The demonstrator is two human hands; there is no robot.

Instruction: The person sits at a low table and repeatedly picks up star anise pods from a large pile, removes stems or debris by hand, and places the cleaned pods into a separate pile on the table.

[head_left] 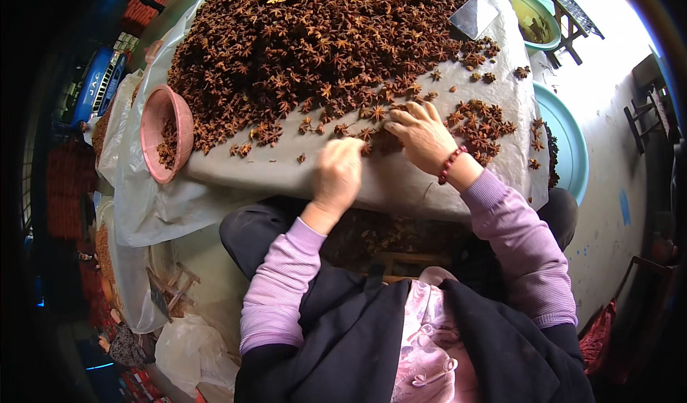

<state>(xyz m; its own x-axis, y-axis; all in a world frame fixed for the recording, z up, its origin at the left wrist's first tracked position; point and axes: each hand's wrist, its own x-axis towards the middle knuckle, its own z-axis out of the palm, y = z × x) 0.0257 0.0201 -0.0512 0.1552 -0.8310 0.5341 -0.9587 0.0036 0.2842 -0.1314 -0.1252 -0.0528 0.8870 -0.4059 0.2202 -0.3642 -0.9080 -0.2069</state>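
Note:
A large heap of dried star anise (300,43) covers much of the plastic-covered table (236,175). My left hand (338,172) is over the table's near part, blurred, its fingers curled beside a few loose pods; whether it holds one cannot be told. To its right, my right hand (421,135), with a red bead bracelet (452,164) on the wrist, reaches palm down onto pods at the heap's near edge; its fingertips are partly hidden among them. A smaller group of star anise (480,129) lies right of that hand. A pink plastic basket (185,129) holding some pods tilts at the left.
A shiny square plate (474,17) lies at the heap's right edge. Beyond the table's right side are a turquoise basin (571,140), a green basin (523,0) and a wooden stool (569,22). Plastic sheeting (150,215) hangs at the left, with another stool (174,287) below.

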